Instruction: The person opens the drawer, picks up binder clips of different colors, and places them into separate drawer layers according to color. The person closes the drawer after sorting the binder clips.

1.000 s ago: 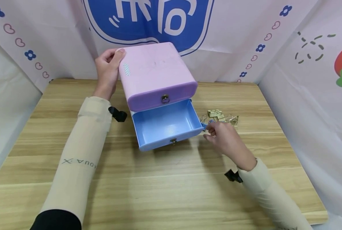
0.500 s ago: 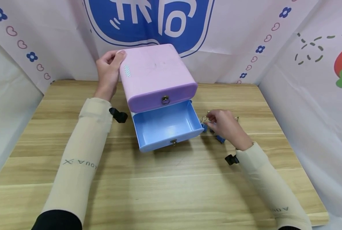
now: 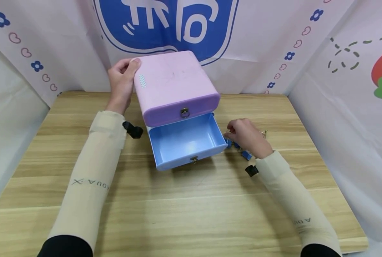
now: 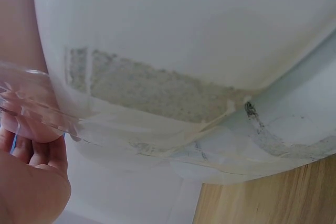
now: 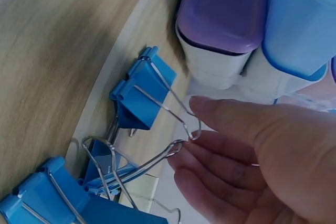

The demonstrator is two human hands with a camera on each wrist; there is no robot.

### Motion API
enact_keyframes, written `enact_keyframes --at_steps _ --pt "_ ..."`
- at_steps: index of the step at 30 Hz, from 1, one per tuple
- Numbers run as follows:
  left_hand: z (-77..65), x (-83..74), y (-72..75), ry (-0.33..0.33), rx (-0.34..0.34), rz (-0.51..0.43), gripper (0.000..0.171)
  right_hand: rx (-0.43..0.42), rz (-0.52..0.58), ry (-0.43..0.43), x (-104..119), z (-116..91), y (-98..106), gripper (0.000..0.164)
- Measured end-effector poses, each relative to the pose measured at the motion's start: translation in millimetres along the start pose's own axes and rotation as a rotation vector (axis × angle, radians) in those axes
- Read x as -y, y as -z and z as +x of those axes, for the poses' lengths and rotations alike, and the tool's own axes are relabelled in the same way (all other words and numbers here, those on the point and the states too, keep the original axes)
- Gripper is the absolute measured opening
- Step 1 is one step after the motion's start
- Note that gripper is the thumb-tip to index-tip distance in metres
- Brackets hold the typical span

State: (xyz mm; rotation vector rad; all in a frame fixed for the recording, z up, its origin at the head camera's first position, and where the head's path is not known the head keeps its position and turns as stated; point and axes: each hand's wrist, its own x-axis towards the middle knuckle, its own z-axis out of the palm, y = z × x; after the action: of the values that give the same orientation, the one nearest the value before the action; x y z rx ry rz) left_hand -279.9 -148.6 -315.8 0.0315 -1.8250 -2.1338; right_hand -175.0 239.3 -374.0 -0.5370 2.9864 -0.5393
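A small pink and purple drawer box [image 3: 175, 76] stands tilted in angle on the table, its lower blue drawer [image 3: 186, 142] pulled out and bare inside. My left hand [image 3: 121, 84] grips the box's back left corner, thumb on top; the left wrist view shows curled fingers beside its white side [image 4: 157, 14]. Right of the drawer, my right hand [image 3: 247, 137] bends over a group of binder clips. In the right wrist view its thumb and fingers pinch the wire handle of a blue binder clip [image 5: 147, 95]. Other blue binder clips [image 5: 68, 198] lie close below.
Another blue clip [image 3: 246, 155] lies beneath the right wrist, and a gold wire handle [image 3: 264, 134] shows behind the hand. The wooden table [image 3: 191, 207] ends at a printed cloth backdrop [image 3: 252, 46]. Clear tape [image 4: 31, 85] crosses the box's side.
My right hand has moved back and slightly left over the clips, uncovering blue ones near its wrist and covering the gold ones. The left hand, box and drawer keep their places.
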Motion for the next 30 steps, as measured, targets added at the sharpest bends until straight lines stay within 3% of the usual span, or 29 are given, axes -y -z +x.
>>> enact_keyframes --at_steps 14,30 --pt "-1.0 0.2 -0.9 -0.018 -0.001 -0.011 0.022 0.075 0.107 -0.007 -4.6 14.8 0.1 0.011" --pt "-0.8 -0.7 -0.1 -0.007 0.002 -0.004 0.025 -0.041 0.126 0.027 -1.4 18.1 19.3 0.01"
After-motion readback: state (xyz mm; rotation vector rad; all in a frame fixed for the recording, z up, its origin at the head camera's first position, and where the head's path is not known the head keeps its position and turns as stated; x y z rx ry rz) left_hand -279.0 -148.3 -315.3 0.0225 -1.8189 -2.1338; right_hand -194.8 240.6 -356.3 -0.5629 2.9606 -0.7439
